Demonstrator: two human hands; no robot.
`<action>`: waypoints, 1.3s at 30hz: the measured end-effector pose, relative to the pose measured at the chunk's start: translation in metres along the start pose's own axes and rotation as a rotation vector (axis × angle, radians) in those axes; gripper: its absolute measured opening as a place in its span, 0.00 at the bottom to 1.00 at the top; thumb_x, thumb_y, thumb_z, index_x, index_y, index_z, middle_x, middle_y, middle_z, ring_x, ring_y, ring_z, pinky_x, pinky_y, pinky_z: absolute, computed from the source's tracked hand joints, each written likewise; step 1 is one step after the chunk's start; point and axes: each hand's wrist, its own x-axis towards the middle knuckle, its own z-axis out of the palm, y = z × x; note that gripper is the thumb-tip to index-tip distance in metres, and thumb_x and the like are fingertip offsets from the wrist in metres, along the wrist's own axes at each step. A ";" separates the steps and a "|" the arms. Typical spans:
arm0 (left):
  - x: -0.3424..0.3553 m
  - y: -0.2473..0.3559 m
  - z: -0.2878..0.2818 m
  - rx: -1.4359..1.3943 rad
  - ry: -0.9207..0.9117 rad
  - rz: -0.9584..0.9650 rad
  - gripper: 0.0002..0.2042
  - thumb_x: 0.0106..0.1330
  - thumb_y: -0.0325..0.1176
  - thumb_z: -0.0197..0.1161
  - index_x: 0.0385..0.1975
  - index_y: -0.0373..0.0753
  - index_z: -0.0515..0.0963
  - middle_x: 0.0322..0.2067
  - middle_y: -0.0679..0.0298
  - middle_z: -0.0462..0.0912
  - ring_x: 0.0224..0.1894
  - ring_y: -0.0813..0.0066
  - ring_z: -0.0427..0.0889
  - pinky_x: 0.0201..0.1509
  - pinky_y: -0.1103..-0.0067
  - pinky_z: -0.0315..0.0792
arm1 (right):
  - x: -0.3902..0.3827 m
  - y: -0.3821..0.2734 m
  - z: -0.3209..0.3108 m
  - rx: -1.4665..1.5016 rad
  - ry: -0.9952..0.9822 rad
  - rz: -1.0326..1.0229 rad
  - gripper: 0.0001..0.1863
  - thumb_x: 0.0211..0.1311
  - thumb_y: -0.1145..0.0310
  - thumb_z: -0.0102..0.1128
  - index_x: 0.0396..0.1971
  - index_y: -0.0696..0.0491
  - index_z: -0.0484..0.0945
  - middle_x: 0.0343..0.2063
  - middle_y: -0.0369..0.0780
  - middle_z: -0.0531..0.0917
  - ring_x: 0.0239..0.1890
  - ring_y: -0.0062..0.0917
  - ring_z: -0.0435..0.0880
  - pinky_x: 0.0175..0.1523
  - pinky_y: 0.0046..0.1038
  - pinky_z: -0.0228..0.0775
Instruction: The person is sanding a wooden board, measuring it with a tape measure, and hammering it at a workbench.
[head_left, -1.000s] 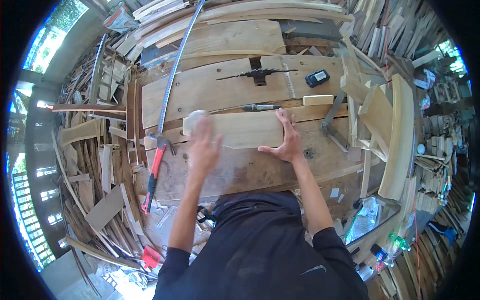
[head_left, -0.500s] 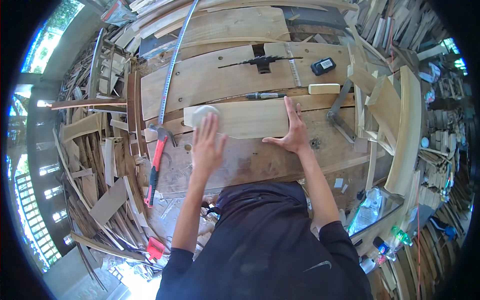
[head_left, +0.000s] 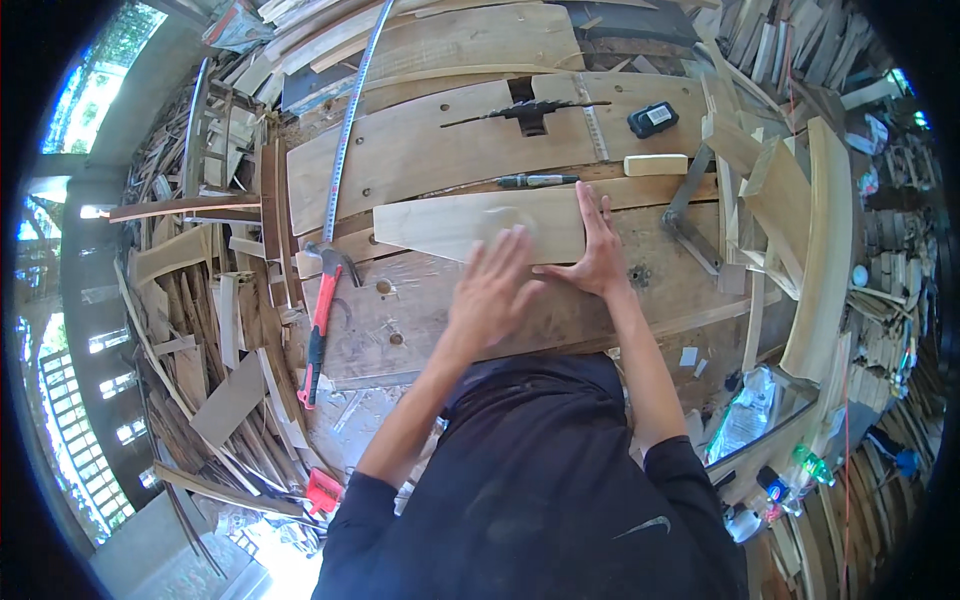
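Note:
A pale board (head_left: 420, 225) lies crosswise on the workbench. My left hand (head_left: 492, 285) is blurred, fingers extended over a faint, blurred round white pad (head_left: 510, 217) on the board's face. My right hand (head_left: 600, 250) braces the board's right end, thumb along the near edge and fingers reaching up the side. Just beyond the board are a pen-like tool (head_left: 535, 180) and a small wooden block (head_left: 655, 164). A red-handled hammer (head_left: 321, 320) rests left of my hands; a metal square-like tool (head_left: 690, 235) lies to the right.
A long tape or rule (head_left: 350, 120) runs across the planks (head_left: 400, 150). A thin dark bit (head_left: 475, 116) and black case (head_left: 652, 119) lie farther back. Scrap wood (head_left: 200, 340) is piled at left; upright wooden pieces (head_left: 805, 250) and bottles (head_left: 810, 465) are at right.
My left hand and the round pad have moved rightward along the board, toward my right hand. My right hand stays at the board's end. The view has shifted slightly.

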 end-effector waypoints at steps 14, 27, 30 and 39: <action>0.028 0.018 0.004 -0.053 0.021 0.019 0.38 0.79 0.56 0.51 0.81 0.37 0.54 0.81 0.55 0.53 0.84 0.58 0.49 0.85 0.55 0.41 | 0.001 0.005 0.003 0.036 0.019 -0.014 0.72 0.42 0.33 0.79 0.80 0.58 0.51 0.77 0.48 0.64 0.80 0.42 0.59 0.84 0.49 0.44; -0.013 -0.089 -0.027 0.110 0.116 -0.264 0.33 0.82 0.52 0.48 0.81 0.44 0.57 0.81 0.60 0.55 0.83 0.63 0.52 0.85 0.58 0.44 | -0.002 0.002 -0.006 0.041 0.044 0.048 0.74 0.35 0.30 0.82 0.78 0.58 0.55 0.74 0.50 0.69 0.78 0.43 0.64 0.84 0.50 0.46; -0.003 -0.111 -0.041 0.089 0.196 -0.362 0.33 0.83 0.53 0.46 0.81 0.42 0.55 0.82 0.58 0.53 0.84 0.61 0.50 0.85 0.55 0.42 | 0.002 0.000 -0.007 0.037 0.050 0.041 0.74 0.34 0.30 0.82 0.78 0.57 0.56 0.74 0.50 0.69 0.77 0.44 0.66 0.84 0.50 0.47; 0.077 0.033 0.032 0.079 0.143 0.036 0.41 0.79 0.57 0.49 0.80 0.32 0.51 0.81 0.49 0.53 0.84 0.54 0.47 0.85 0.53 0.38 | -0.004 0.018 0.006 0.065 0.054 0.003 0.61 0.50 0.43 0.77 0.78 0.60 0.57 0.75 0.49 0.67 0.79 0.44 0.62 0.84 0.49 0.44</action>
